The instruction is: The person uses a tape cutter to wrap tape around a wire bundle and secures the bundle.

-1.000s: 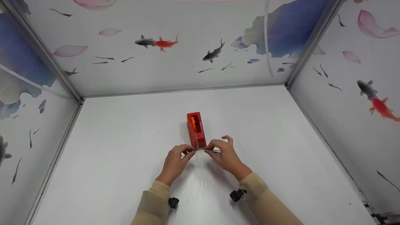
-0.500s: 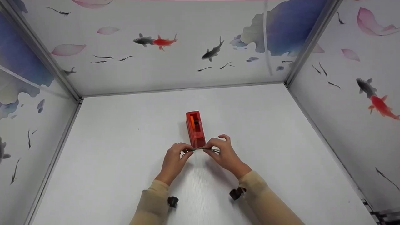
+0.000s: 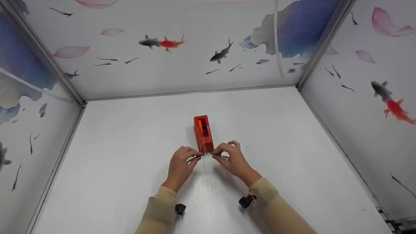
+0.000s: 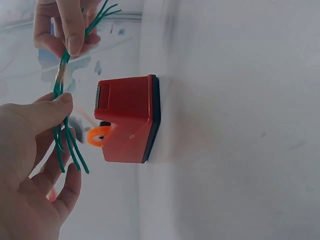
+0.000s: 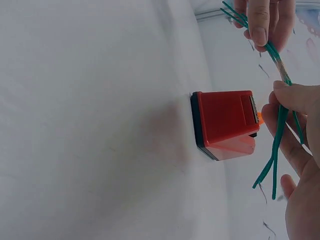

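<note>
A thin bundle of green wires (image 4: 58, 89) spans both hands, with a tan or copper-coloured middle stretch (image 5: 280, 65) showing between them. My left hand (image 3: 179, 167) pinches one side of it between thumb and fingers. On the other side my right hand (image 3: 236, 164) grips it the same way, one finger raised. Loose green ends fan out past each hand in the wrist views. Just beyond the fingertips stands a red tape dispenser (image 3: 203, 135), its serrated cutter facing the hands and an orange tape roll (image 4: 96, 136) inside. Whether tape covers the tan stretch is too small to tell.
The white table (image 3: 130, 136) carries the dispenser near its middle. Patterned panels with fish and petals (image 3: 182, 74) enclose the left, back and right sides, joined by metal posts. Each sleeve bears a small black wrist camera (image 3: 180, 209).
Both hands stay nearly in place. The wire ends beyond my left fingers show more plainly now, and the middle stretch looks lighter. The dispenser has not moved on the table.
</note>
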### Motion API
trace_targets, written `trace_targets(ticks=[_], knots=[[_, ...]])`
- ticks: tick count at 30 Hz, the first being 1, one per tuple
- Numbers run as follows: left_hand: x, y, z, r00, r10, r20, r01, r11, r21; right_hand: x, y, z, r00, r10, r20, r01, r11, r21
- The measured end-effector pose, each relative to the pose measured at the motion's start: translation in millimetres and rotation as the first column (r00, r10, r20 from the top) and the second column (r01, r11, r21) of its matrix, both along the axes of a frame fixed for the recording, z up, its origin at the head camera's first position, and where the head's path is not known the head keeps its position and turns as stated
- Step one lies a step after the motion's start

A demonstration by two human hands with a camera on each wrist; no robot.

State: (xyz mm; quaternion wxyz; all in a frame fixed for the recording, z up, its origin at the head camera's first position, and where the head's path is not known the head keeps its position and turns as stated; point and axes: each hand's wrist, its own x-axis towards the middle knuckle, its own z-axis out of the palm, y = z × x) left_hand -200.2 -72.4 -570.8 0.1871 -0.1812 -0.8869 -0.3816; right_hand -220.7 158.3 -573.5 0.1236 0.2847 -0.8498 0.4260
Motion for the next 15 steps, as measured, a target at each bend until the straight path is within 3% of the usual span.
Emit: trace_targets(ticks=[4,8,11,15], knots=[[1.0,0.8,2.3,1.0,0.008,-0.015,-0.008,1.0,0.0,0.5,0.6,-0.6,0.986,-0.026,0.164,0.031,0.999,-0.029],[1.3,1.4,3.1,0.999,0.013,-0.031,-0.013,1.0,-0.015,-0.7,2.1,-1.6,0.938,0.007,0.347,0.01,0.999,-0.047],[1.0,1.5,1.6,0.999,0.013,-0.051,-0.015,0.999,-0.029,-2.8,3.5,-3.5,0.911,0.058,0.408,-0.039,0.998,-0.054],[0.7,1.9,-0.3,0.997,0.01,-0.075,-0.012,0.999,-0.03,-3.8,4.7,-4.6,0.912,0.074,0.404,-0.051,0.996,-0.069]])
